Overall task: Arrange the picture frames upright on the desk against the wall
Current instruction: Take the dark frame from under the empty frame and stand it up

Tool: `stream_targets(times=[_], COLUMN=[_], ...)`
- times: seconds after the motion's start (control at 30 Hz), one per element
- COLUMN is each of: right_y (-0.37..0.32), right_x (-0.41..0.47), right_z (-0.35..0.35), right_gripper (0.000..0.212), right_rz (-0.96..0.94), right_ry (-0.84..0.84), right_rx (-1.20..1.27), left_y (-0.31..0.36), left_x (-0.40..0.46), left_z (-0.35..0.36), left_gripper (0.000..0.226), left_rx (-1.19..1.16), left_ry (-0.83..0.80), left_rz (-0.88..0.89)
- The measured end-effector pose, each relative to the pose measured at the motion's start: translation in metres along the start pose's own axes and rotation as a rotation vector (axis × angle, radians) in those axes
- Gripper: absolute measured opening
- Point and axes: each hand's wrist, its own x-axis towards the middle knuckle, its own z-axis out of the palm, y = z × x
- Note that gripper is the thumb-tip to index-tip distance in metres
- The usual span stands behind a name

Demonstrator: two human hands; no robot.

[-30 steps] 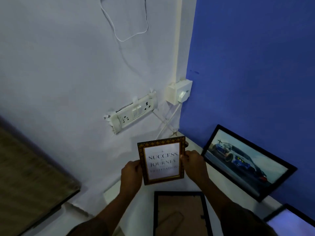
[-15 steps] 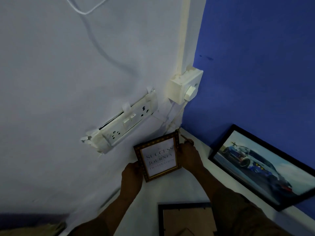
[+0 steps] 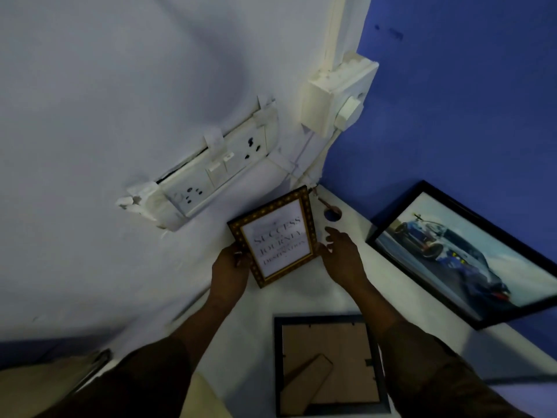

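The small brown frame with gold-dotted border and the printed words "Success", "Journey" and "Destination" [image 3: 275,238] stood tilted in the corner of the white desk [image 3: 355,285], its top edge leaning toward the pale white wall [image 3: 120,86] just below the broken white socket strip [image 3: 208,176]. My left hand [image 3: 230,271] was closed on the frame's lower left edge, fingers wrapped round its side. My right hand [image 3: 342,254] sat at the frame's right edge with fingers spread and loose, the forefinger lifted clear; whether the thumb touched the frame I could not tell. Just beyond that hand a round cable hole [image 3: 331,215] showed in the desk, close to the corner. Above it, a cream square switch box with a round knob [image 3: 339,96] was fixed where the white wall met the blue wall [image 3: 467,101]. To the right, a large black-framed picture of a blue sports car [image 3: 461,257] leaned upright against the blue wall. Nearer to me, between my forearms, a dark blue frame [image 3: 330,365] lay face down on the desk, its brown cardboard back and folding stand showing. My dark sleeves filled the bottom of the view.
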Motion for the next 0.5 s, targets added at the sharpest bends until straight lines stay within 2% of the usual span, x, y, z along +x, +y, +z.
stream_targets(times=[0.17,0.27,0.4,0.5], right_y=[0.048,0.091,0.142,0.157], right_x=[-0.049,-0.093,-0.145,-0.170], right_z=[-0.017,-0.029,-0.028,-0.015], right_gripper=[0.047,0.046,0.051,0.054], right_rz=[0.065,0.175,0.380,0.486], right_ry=[0.066,0.069,0.007,-0.017], right_rx=[-0.021,-0.049,-0.196,-0.213], left_y=[-0.021,-0.052,-0.091,-0.114], left_x=[-0.023,-0.044,-0.094,-0.127], left_z=[0.001,0.012,0.033,0.046], left_gripper=[0.032,0.045,0.061,0.069], left_rx=[-0.054,0.070,0.225,0.204], left_ry=[-0.024,-0.074,-0.348,-0.509], left_rz=[-0.040,-0.098,-0.258,-0.408])
